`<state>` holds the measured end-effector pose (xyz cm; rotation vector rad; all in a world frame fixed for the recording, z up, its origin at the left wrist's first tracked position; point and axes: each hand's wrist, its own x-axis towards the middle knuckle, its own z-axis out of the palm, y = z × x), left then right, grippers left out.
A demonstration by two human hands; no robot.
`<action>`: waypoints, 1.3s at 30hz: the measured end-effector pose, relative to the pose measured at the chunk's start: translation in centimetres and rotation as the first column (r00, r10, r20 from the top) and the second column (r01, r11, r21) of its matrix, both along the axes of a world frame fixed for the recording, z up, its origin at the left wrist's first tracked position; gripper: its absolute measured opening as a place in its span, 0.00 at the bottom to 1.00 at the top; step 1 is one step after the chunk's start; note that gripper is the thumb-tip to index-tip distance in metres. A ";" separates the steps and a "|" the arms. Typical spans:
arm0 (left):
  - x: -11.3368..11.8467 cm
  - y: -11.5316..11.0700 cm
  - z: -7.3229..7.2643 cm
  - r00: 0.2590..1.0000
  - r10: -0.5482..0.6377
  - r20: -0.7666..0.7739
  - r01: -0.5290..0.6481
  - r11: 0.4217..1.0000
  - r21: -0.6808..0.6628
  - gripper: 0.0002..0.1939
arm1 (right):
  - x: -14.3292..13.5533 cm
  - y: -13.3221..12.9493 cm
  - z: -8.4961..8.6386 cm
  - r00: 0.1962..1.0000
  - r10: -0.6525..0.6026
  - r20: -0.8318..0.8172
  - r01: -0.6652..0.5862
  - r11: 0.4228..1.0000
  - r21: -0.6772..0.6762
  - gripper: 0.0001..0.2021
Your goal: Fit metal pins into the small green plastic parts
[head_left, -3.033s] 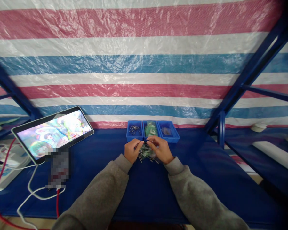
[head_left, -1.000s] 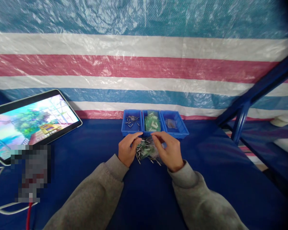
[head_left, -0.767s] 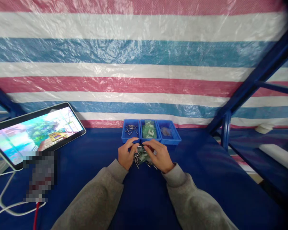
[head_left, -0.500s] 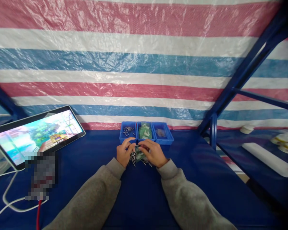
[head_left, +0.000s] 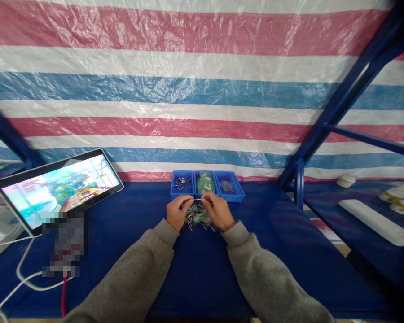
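My left hand point(head_left: 177, 212) and my right hand point(head_left: 219, 211) each pinch one end of a small, thin metal rod point(head_left: 198, 199), which lies level between the fingertips. Its exact kind is too small to make out. Just below the fingers, a pile of similar small metal pieces point(head_left: 190, 221) lies on the blue table, mixed with green-tinted clear plastic bags point(head_left: 199, 215). Behind the hands stand three blue bins side by side. The left bin point(head_left: 172, 185) holds loose metal pieces, the middle one green bags point(head_left: 205, 183), the right one a small clear bag point(head_left: 226, 185).
To the left, a tablet point(head_left: 60, 190) leans with its screen lit, near a pixelated object point(head_left: 69, 244) and white and red cables point(head_left: 64, 296). Blue frame posts point(head_left: 299, 179) rise at right. A long white object point(head_left: 377, 223) lies on the neighbouring surface. A striped tarp point(head_left: 188, 89) hangs behind.
Both hands have drawn into matching pinches at the two ends of the metal rod, held level now. The left fingers, more spread before, have closed. The view has shifted slightly.
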<state>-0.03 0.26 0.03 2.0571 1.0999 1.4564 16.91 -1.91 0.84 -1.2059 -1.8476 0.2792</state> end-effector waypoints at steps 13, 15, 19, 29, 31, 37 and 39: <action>0.5 0.8 1.3 0.998 0.062 0.021 -0.063 0.997 0.038 0.13 | -0.8 1.8 1.9 0.999 -0.016 -0.030 0.018 0.998 0.054 0.08; 0.4 0.6 1.3 0.999 0.034 0.034 -0.035 0.998 0.049 0.11 | -0.9 1.7 1.5 0.999 -0.023 -0.024 0.024 0.998 0.056 0.09; 0.4 0.1 1.2 0.999 -0.026 0.047 0.026 1.000 0.008 0.10 | -0.9 1.2 0.7 1.000 -0.011 0.005 0.011 0.999 0.039 0.12; 0.5 0.0 0.7 0.990 -0.135 0.033 0.137 0.988 -0.066 0.09 | 0.3 0.7 0.5 0.995 -0.102 0.009 0.101 0.991 0.087 0.17; 0.4 0.1 0.6 0.994 -0.107 -0.032 0.106 0.993 -0.058 0.09 | 0.3 0.6 0.4 0.995 -0.101 0.004 0.101 0.990 0.094 0.16; 0.0 0.5 0.2 0.991 -0.018 -0.132 0.026 0.998 0.056 0.12 | 0.4 0.6 0.4 0.994 -0.105 0.002 0.104 0.991 0.085 0.15; 0.0 0.6 0.2 0.991 -0.025 -0.131 0.037 0.995 0.092 0.12 | 0.5 0.6 0.4 0.995 -0.104 0.004 0.103 0.991 0.082 0.15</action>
